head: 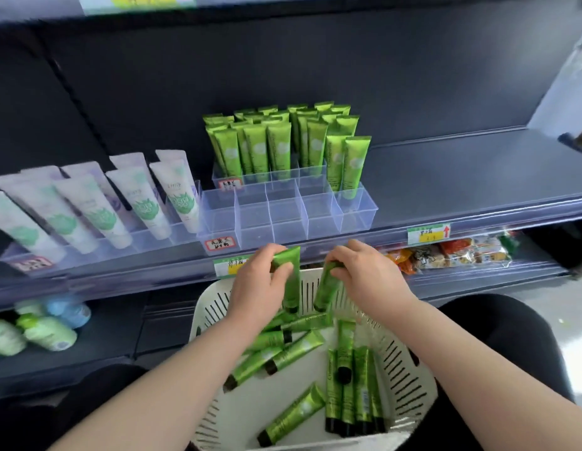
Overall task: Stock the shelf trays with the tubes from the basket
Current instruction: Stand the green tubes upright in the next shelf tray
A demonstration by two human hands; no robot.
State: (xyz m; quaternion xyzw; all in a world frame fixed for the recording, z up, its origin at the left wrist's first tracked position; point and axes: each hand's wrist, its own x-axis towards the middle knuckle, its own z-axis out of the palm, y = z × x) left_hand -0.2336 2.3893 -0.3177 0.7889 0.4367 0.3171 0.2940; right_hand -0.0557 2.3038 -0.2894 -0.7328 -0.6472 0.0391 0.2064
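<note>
The white slotted basket (410,379) is sitting nearest to the camera, on the person's lap, and about a dozen green tubes (346,349) are still lying loose in it, so a large part of the work is waiting. Above it the dark shelf (462,177) is carrying the clear divided tray (288,214). The back rows of this tray are already standing full of upright green tubes (279,144), and two more (346,164) are standing at the right end of the next row. The front compartments are showing empty, so I judge the task is roughly half done. To the left, a second tray is holding white tubes (133,203) with green leaf print, and these look not part of this job. The left hand (257,284) is closing its fingers around one green tube (288,271), held with the cap down over the basket's far rim. The right hand (364,271) is pinching another green tube (327,288) at its upper end, also cap down. Both tubes are hanging just below the shelf edge, not yet in any compartment.
</note>
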